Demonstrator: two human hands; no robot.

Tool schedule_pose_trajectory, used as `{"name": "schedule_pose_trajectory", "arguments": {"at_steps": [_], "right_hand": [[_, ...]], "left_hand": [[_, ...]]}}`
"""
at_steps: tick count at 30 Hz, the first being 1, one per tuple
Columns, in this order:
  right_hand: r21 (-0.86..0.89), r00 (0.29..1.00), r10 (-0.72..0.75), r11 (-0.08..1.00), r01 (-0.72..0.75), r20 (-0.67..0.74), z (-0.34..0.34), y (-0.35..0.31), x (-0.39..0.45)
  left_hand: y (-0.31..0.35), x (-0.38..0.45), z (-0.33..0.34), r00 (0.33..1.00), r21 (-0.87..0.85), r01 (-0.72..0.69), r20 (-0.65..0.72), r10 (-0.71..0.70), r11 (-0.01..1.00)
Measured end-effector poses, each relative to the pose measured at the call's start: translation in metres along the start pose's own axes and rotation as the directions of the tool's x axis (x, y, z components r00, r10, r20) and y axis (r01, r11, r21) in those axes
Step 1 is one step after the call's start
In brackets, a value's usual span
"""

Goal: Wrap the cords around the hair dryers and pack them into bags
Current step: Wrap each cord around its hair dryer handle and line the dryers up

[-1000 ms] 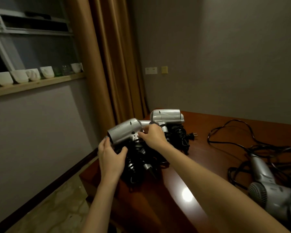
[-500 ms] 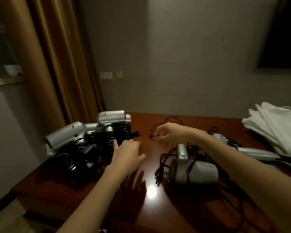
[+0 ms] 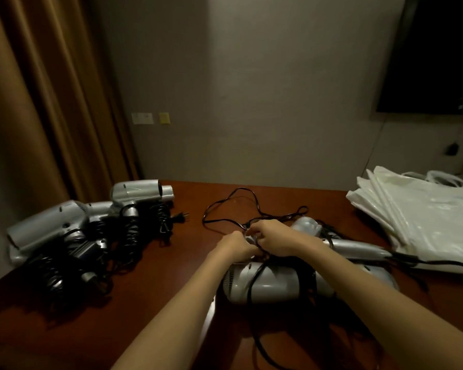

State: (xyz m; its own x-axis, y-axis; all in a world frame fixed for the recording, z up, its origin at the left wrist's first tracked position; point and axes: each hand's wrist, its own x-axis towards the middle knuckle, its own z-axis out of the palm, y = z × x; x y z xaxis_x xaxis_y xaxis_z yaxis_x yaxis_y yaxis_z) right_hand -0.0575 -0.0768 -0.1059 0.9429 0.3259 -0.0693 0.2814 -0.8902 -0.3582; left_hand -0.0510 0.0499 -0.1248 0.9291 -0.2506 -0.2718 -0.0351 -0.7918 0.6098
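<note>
A silver hair dryer point(image 3: 273, 285) lies on the brown table point(image 3: 155, 311) in front of me, a loose black cord point(image 3: 230, 206) looping beyond it. My left hand point(image 3: 234, 248) and my right hand point(image 3: 271, 237) meet just above its handle, fingers curled on the handle and the cord there. Another silver dryer point(image 3: 356, 247) lies behind to the right. On the left stand two dryers with wound cords point(image 3: 139, 192) point(image 3: 48, 225). White bags point(image 3: 422, 217) are stacked at the right.
A brown curtain point(image 3: 46, 102) hangs at the left, and a dark screen point(image 3: 436, 54) is on the wall at the upper right. Loose cord trails across the table's near right part. The table's left edge runs close to the wound dryers.
Both hands left the wound dryers at the left and came together over the unwound dryer in the middle. My view turned right, bringing the bags into sight.
</note>
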Motion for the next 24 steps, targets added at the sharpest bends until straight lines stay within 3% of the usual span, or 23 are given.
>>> {"name": "schedule_pose_trajectory", "arguments": {"at_steps": [5,11,14,16,19,24], "right_hand": [[-0.097,0.996,-0.087,0.991,0.087,0.003,-0.001,0.002,0.01],[-0.126,0.977,-0.144,0.984,0.125,-0.159,-0.006,0.004,0.019],[-0.107,0.936,-0.157,0.986,0.13,-0.316,-0.02,-0.001,0.026],[0.004,0.927,-0.072,0.997,0.079,-0.367,-0.033,0.002,0.029],[0.187,0.936,0.064,0.982,0.002,-0.346,-0.051,0.02,0.024],[0.357,0.994,-0.016,0.932,0.054,-0.109,-0.063,0.031,0.007]], "left_hand": [[-0.001,-0.002,-0.007,0.999,0.058,-0.051,0.003,0.051,0.997],[-0.01,-0.034,-0.06,0.995,0.251,-0.089,-0.03,0.099,0.964],[-0.013,-0.051,-0.088,0.988,0.169,-0.121,-0.075,0.135,0.978],[-0.014,-0.058,-0.104,0.979,0.024,-0.156,-0.133,0.157,0.988],[-0.014,-0.06,-0.121,0.963,-0.142,-0.191,-0.217,0.157,0.971],[0.001,-0.047,-0.106,0.943,-0.189,-0.266,-0.254,0.215,0.945]]}}
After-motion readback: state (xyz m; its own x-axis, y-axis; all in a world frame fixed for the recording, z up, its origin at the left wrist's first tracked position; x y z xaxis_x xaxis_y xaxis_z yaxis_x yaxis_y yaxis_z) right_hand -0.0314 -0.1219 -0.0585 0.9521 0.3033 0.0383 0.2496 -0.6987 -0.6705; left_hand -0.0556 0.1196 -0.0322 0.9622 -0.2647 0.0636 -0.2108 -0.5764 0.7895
